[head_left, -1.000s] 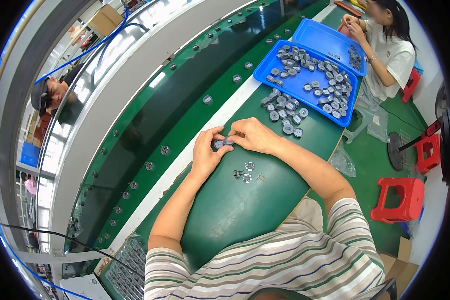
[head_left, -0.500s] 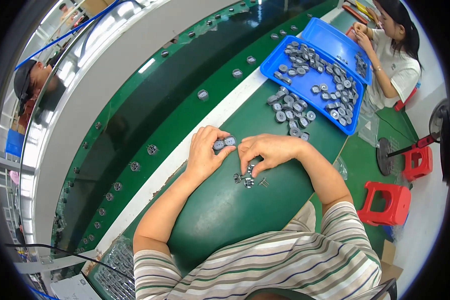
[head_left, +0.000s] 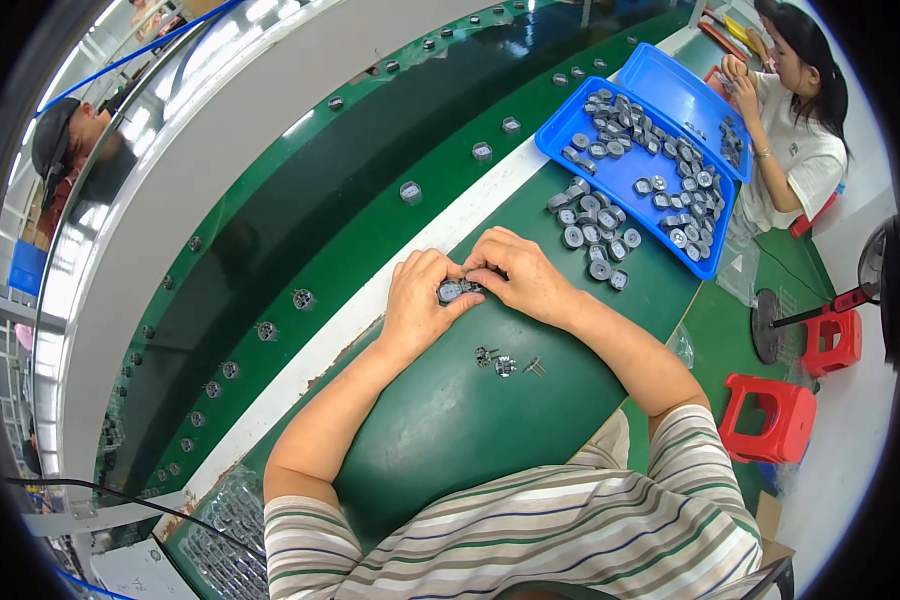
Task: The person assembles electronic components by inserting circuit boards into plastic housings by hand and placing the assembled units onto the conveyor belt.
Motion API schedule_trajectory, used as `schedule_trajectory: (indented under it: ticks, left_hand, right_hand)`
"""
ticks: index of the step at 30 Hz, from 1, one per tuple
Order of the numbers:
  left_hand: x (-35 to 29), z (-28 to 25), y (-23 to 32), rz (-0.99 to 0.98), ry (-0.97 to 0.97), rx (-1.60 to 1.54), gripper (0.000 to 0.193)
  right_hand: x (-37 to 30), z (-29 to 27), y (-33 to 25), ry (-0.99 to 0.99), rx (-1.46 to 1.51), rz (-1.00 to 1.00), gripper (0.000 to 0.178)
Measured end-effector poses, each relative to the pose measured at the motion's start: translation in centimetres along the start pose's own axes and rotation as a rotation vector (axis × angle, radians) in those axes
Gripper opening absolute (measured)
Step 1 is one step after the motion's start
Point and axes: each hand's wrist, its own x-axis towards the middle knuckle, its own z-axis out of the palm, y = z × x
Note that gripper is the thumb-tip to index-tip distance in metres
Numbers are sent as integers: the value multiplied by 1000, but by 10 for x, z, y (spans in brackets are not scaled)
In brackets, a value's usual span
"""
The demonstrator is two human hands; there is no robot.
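Observation:
Two small grey round plastic housings [head_left: 450,291] sit side by side in my left hand [head_left: 415,305], gripped between thumb and fingers above the green table. My right hand [head_left: 520,278] is closed in a pinch at the right-hand housing. Between its fingertips a small dark part [head_left: 471,286] shows, mostly hidden by the fingers. Nearer to me on the table lie a small black part with prongs [head_left: 485,356], a round black-and-silver part [head_left: 506,367] and several thin metal pins [head_left: 535,367].
Several grey housings [head_left: 600,240] lie heaped beside a blue tray [head_left: 570,165] holding many more. A curved conveyor [head_left: 370,230] carries spaced-out parts past the white table edge. At the right, a person in a white shirt [head_left: 810,165] works; red stools [head_left: 770,415] and a fan [head_left: 770,325] stand there.
My right hand has moved from the loose parts on the table up and left to the housings in my left hand. It has brought a small dark part along.

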Motion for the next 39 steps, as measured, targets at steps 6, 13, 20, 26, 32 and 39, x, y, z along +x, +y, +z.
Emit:
schedule_trajectory:
  ticks: [6,13,20,26,32,39]
  left_hand:
    - [0,0,-3,-25,-30,-3,40]
    - [4,-1,-3,-74,-94,37,36]
    - [0,-6,0,-20,-61,33,29]
    - [23,-44,-24,-150,121,86,25]
    - [16,-93,-80,-497,55,455,38]
    - [42,-66,-71,-159,137,566,61]
  right_hand:
    - [0,2,2,25,-83,-136,13]
    - [5,-3,0,-24,-135,-126,16]
    - [-1,-34,-16,-217,199,68,25]
    - [-21,-15,-20,-743,236,-171,25]
    - [-11,-15,-33,-537,186,80,17]
    - [-6,-16,-18,-255,31,273,23]
